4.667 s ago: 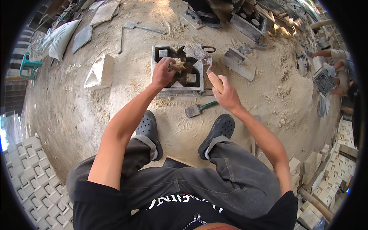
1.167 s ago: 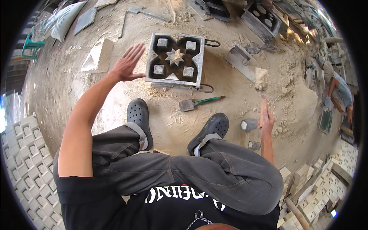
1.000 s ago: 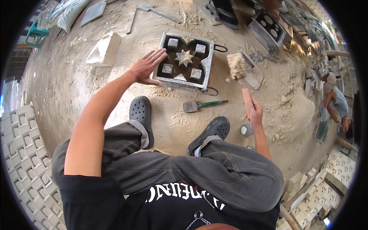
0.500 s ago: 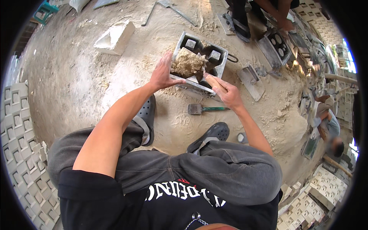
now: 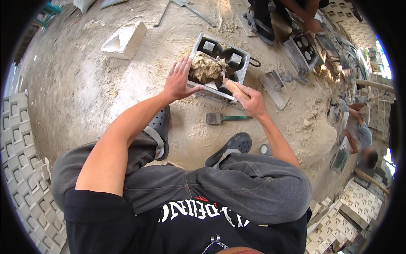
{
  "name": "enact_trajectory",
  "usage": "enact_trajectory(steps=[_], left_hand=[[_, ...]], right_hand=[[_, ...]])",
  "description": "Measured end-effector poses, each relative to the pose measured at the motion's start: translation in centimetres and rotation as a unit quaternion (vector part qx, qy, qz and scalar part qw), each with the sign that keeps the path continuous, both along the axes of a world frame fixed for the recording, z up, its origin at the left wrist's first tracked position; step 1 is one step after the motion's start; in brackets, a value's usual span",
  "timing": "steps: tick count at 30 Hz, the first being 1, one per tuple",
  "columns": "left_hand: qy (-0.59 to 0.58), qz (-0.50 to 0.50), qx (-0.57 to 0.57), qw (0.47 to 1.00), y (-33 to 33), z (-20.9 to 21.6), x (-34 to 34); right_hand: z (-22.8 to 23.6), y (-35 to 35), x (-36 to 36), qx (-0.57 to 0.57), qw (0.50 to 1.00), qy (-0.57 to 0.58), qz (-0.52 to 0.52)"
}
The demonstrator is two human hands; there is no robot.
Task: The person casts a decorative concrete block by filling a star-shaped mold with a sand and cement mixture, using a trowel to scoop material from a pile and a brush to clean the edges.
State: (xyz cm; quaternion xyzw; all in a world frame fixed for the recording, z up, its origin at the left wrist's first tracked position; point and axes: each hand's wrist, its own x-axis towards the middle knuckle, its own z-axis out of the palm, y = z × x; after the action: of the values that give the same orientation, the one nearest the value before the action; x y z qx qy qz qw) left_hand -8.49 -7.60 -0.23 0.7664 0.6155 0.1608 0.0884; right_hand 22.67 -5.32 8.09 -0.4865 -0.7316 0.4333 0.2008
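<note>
A grey metal block mould (image 5: 243,80) with square posts inside lies on the sandy ground ahead of me. My left hand (image 5: 178,80) rests against its left corner, fingers stretched out and thumb along the near wall. My right hand (image 5: 252,101) is wrapped round the wooden handle of a trowel (image 5: 233,88) at the mould's near right side. The trowel's blade is mostly hidden under a clump of damp, sandy mortar (image 5: 206,69), which sits over the left part of the mould. A wire loop (image 5: 255,62) sticks out from the mould's right end.
Near my feet lies a flat brush with a green handle (image 5: 228,118). A plastering float (image 5: 277,89) is to the right, a pale block (image 5: 124,40) to the left. Another person's hand (image 5: 313,25) is by a second mould (image 5: 302,48). Another person (image 5: 359,131) works far right.
The mortar clump looks slightly shifted and more broken up over the mould. Both hands keep nearly the same places. The person at far right has changed posture.
</note>
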Motion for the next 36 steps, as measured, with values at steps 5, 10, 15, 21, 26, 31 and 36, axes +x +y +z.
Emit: enact_trajectory(steps=[5,10,15,21,26,31,36], left_hand=[[0.025,-0.012,0.006,1.000,-0.6,0.4,0.0],[0.033,-0.012,0.013,0.999,-1.0,0.0,-0.1],[0.054,-0.070,0.011,0.996,-1.2,1.0,1.4],[0.064,-0.150,-0.010,0.987,-2.0,1.7,5.0],[-0.036,-0.151,-0.045,0.987,-2.2,1.6,8.1],[-0.021,-0.054,0.012,0.998,-2.1,1.3,8.3],[-0.019,-0.035,0.007,0.999,-1.2,1.2,7.8]], right_hand=[[0.2,0.1,0.5,-0.031,0.999,-0.023,0.015],[1.0,0.7,-0.1,-0.093,0.996,-0.014,0.001],[0.5,1.2,1.3,-0.218,0.972,0.075,-0.050],[1.9,0.1,3.8,-0.201,0.976,0.058,-0.064],[1.0,-1.6,7.1,-0.126,0.988,-0.005,-0.089],[0.4,-3.4,8.6,0.030,0.997,-0.045,-0.050],[0.7,-4.1,7.3,0.050,0.997,-0.042,-0.038]])
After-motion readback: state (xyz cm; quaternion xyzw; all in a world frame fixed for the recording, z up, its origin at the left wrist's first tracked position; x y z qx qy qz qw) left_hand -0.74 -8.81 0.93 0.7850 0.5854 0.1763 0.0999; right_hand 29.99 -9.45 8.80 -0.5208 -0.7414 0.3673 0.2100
